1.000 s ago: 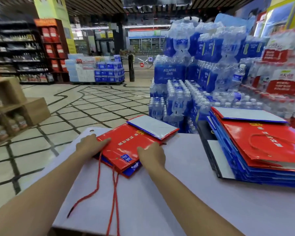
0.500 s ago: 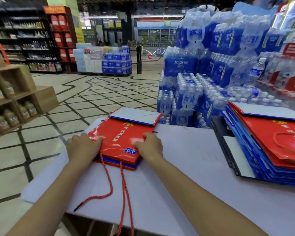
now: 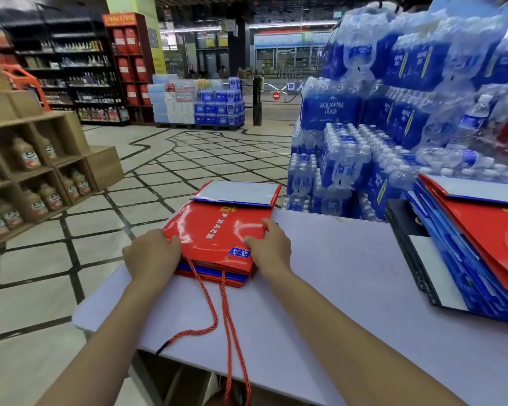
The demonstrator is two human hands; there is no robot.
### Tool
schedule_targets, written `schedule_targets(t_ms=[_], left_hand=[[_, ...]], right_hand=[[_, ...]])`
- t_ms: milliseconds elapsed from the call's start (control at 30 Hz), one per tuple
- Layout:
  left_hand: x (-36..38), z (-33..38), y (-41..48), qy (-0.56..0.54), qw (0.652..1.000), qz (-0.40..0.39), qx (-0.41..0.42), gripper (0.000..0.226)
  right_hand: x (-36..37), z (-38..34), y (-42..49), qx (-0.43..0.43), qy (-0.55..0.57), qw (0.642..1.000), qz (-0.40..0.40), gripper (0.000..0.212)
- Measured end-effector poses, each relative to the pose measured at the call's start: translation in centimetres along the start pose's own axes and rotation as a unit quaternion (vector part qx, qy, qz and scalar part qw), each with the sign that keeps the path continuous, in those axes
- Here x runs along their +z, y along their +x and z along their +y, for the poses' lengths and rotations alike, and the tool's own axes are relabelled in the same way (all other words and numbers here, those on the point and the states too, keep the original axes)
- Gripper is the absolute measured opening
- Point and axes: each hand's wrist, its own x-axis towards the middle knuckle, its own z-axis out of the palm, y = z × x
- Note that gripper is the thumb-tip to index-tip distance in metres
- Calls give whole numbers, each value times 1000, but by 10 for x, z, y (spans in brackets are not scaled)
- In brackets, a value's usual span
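A small stack of flat folded gift bags, red on top with blue ones beneath, lies on the white table near its left end. The top bag's white base flap points away from me. Red cord handles trail from the stack toward me and hang over the table's near edge. My left hand grips the stack's left edge with curled fingers. My right hand holds the right edge, thumb on top of the red bag and fingers along the side.
A taller stack of the same red and blue bags lies at the table's right. Shrink-wrapped water bottle packs are piled behind the table. A wooden shelf of bottles stands at the left across the tiled floor.
The small stack has turned from a slanted position to lie squarer in front of me. Both hands have shifted from its near corners to its left and right edges.
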Motion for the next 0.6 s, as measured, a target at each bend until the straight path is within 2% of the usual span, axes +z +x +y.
schedule_targets(t_ms=[133, 233, 367, 467, 533, 600], left_hand=[[-4, 5, -7, -13, 1000, 1, -20, 28], [-13, 13, -7, -91, 996, 18, -18, 31], [-38, 45, -14, -199, 979, 41, 16, 25], [-53, 80, -31, -229, 971, 41, 53, 24], [-54, 104, -47, -220, 968, 52, 106, 24], [-47, 126, -63, -203, 966, 28, 154, 23]], right_hand=[[-2, 2, 2, -19, 70, 997, 11, 46], [-9, -3, 3, -32, 140, 989, 24, 35], [-46, -22, 6, -65, 194, 977, 54, 33], [-99, -31, 8, -89, 162, 979, 80, 31], [-138, -31, 5, -78, 114, 987, 86, 31], [-171, -23, -1, -64, 44, 994, 79, 38]])
